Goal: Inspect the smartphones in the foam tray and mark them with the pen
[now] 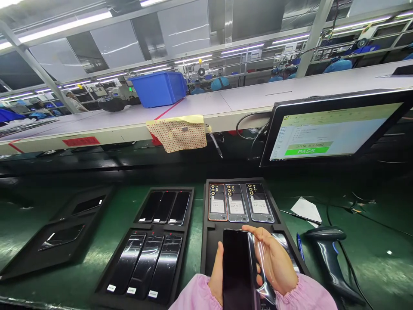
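Observation:
A smartphone [237, 267] with a dark screen is held upright over the front of the right black foam tray [211, 241]. My left hand [217, 275] grips its left side, thumb along the edge, the other fingers hidden behind it. My right hand [274, 258] is closed around the right side, its index finger reaching to the top edge. Between the phone and my right palm shows a glossy, clear-looking strip [263, 275]; whether it is film or another phone I cannot tell. Behind my hands, three phones [237, 202] lie with camera backs up in the tray.
A second foam tray [189, 215] holds several dark phones; a third tray [61, 254] at far left holds two. On the right are a barcode scanner [332, 262], a blue pen [300, 246], white paper [306, 210] and a monitor [335, 133] showing PASS. A blue bin [158, 90] stands on the shelf.

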`<state>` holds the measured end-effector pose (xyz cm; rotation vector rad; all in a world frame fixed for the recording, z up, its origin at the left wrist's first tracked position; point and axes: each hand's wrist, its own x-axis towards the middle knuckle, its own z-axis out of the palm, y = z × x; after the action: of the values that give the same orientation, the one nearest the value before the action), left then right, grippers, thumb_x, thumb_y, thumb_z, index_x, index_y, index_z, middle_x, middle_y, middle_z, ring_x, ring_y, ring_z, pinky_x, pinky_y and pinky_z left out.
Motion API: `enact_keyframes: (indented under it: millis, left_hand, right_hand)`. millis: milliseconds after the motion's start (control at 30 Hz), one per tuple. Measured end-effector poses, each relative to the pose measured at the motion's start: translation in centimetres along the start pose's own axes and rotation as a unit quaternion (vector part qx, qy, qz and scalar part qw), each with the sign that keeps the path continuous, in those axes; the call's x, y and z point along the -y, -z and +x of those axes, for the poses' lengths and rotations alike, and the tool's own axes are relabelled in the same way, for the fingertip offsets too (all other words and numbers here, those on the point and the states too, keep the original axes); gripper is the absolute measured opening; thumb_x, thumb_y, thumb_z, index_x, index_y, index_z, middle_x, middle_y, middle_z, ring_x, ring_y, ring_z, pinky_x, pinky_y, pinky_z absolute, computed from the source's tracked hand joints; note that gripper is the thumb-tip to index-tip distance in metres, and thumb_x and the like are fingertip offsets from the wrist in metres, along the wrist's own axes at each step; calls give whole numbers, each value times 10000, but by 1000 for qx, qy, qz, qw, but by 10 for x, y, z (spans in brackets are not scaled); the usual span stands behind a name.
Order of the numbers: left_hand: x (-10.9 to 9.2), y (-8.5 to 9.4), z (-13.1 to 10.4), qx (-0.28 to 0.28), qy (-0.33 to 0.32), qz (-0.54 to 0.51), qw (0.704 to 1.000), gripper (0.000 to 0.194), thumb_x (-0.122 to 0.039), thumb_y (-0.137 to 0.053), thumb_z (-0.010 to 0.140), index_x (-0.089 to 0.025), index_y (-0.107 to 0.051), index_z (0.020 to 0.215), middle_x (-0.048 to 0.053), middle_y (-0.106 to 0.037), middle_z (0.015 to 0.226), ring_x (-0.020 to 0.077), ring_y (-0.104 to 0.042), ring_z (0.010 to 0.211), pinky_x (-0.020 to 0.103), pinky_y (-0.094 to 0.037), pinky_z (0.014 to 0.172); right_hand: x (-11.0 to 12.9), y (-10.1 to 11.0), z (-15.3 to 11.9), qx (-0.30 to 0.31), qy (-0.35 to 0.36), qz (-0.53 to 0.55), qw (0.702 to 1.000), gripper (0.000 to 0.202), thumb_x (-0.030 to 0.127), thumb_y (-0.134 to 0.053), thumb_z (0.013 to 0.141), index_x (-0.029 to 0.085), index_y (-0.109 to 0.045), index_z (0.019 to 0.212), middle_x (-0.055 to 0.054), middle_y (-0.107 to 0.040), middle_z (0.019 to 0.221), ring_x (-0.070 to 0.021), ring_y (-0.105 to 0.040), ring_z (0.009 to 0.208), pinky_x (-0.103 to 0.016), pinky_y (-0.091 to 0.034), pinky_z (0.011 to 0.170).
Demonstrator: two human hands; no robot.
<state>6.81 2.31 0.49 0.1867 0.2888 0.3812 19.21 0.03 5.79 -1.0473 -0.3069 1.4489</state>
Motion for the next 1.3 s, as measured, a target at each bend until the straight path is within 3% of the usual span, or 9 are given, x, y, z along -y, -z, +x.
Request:
enact_keyframes:
  millis: [300, 500, 600, 733, 867, 967, 1067, 1167, 1300]
  left_hand:
    - [-4, -6, -2, 7, 18, 26, 999, 915, -775, -129, 685, -34, -628, 885, 148, -653, 774, 210, -588, 702, 305, -377, 720]
    - [-4, -10, -3, 2, 26, 32, 999, 908, -753, -95, 709, -41, -627, 898, 127, -645, 720, 211, -593, 671, 315, -390, 703]
    - [-5, -9, -3, -5, 29, 33, 999, 860, -750, -123, 712, -88, -614, 960, 111, -660, 738, 219, -601, 674, 330, -387, 711]
    - [-4, -5, -2, -6, 40, 29, 999, 885, -785, -158, 673, -69, -628, 897, 118, -662, 737, 229, -610, 675, 336, -393, 701]
    - [-4, -3, -3, 8, 61, 22, 998, 930, -805, -159, 644, -37, -619, 894, 132, -661, 749, 242, -626, 678, 332, -398, 687]
    - [-3, -3, -3, 5, 58, 19, 998, 957, -809, -153, 635, -13, -606, 910, 150, -662, 755, 252, -632, 681, 342, -393, 697]
    - [-3, -1, -2, -26, 55, 27, 998, 998, -837, -152, 595, 4, -610, 877, 160, -665, 724, 262, -635, 662, 359, -389, 699]
    - [-6, 1, -1, -43, 81, 39, 995, 1023, -851, -129, 576, 7, -619, 838, 159, -671, 705, 253, -637, 655, 340, -387, 675]
    - [-10, 2, -2, -37, 98, 32, 994, 1014, -866, -163, 553, 2, -635, 781, 152, -674, 672, 233, -634, 605, 314, -391, 607]
  right_hand:
    - [-2, 3, 3, -21, 2, -11, 1000, 199, 410, -442, 744, 232, -427, 656, 15, -544, 1162, -112, -459, 501, -161, -246, 210]
    - [-2, 3, 2, 4, 2, 19, 1000, 160, 382, -429, 757, 249, -412, 671, 48, -565, 1142, -74, -382, 390, -168, -210, 229]
    - [-3, 3, 2, -4, 1, 29, 1000, 168, 388, -465, 738, 236, -423, 679, 17, -546, 1191, -67, -397, 388, -165, -183, 240]
    - [-3, 2, 2, 18, 5, 28, 999, 192, 411, -450, 757, 232, -436, 692, 1, -539, 1216, -50, -374, 351, -172, -189, 240]
    - [-4, 2, 2, 35, 43, 46, 997, 221, 436, -432, 794, 286, -497, 942, -39, -585, 1153, -95, -474, 445, -197, -255, 295]
    - [-8, 6, 2, 23, 61, 42, 997, 360, 465, -398, 824, 289, -445, 1135, -73, -584, 1153, -102, -491, 475, -239, -350, 377]
    - [-13, 13, 0, 20, 73, 20, 997, 362, 466, -433, 814, 260, -510, 1103, -76, -601, 1132, -171, -594, 706, -318, -459, 625]
    - [-17, 18, 0, 39, 89, -7, 995, 382, 474, -456, 800, 227, -577, 1066, -90, -615, 1113, -239, -533, 1034, -397, -356, 917]
    - [-18, 20, 0, 72, 103, -38, 991, 409, 475, -468, 794, 249, -575, 1118, -84, -585, 1176, -242, -480, 1122, -419, -267, 1004]
